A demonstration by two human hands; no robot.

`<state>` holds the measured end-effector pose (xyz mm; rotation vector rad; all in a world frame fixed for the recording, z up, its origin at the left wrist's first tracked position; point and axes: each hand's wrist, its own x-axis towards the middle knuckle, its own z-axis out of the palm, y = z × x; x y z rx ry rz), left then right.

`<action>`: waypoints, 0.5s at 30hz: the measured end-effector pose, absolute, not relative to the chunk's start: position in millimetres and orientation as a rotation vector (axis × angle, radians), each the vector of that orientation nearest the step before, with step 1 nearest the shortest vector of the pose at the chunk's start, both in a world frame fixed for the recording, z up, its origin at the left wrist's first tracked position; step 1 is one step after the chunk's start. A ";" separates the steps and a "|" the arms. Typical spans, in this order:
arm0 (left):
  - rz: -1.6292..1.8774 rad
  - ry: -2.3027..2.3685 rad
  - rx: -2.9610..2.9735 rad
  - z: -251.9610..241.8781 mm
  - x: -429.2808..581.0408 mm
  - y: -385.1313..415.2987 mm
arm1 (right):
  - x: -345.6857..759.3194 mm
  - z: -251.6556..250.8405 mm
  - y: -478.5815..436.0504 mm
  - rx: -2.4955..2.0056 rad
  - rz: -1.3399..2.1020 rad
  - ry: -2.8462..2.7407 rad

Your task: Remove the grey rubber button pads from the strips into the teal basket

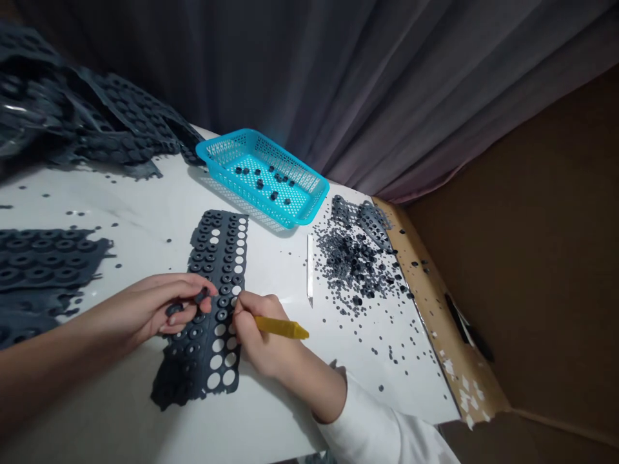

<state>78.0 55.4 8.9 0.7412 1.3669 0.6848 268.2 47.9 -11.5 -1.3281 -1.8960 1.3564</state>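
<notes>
A dark rubber sheet (206, 316) with rows of round ring-shaped pieces and several punched-out holes lies on the white table. Over its left side is my left hand (176, 303), closed with a small black rubber ring (202, 296) pinched at the fingertips. A second black ring (174, 309) sits among its lower fingers. At the sheet's right edge, my right hand (265, 335) is wrapped round a yellow-handled tool (285, 327). The handle's back end points right; the tool's working tip is hidden by my fingers.
Beyond the sheet stands a blue plastic basket (309, 216) holding several black rings. A white pen-like stick (310, 267) lies beside a pile of dark scraps (355, 261). More rubber sheets (48, 258) lie left, others heaped (120, 122) far left. Cardboard (464, 361) borders the right.
</notes>
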 end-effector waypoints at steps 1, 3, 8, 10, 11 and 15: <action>0.669 1.304 0.671 8.3 76.4 55.3 | 267.2 -10.4 49.2 -1.333 1.353 -1.914; 0.657 1.199 0.590 3.6 73.3 55.1 | 266.6 -12.1 51.8 -1.308 1.391 -1.886; 0.610 1.328 1.333 -20.8 74.2 49.1 | 271.4 -23.5 53.0 -1.212 1.478 -1.781; 0.623 1.354 1.780 -31.7 76.9 44.9 | 273.0 -24.8 51.8 -1.209 1.462 -1.793; 0.637 1.336 1.934 -36.6 78.0 43.0 | 273.4 -24.8 51.2 -1.206 1.453 -1.801; 0.592 1.203 2.231 -48.6 81.1 39.0 | 273.4 -23.0 49.3 -1.191 1.424 -1.830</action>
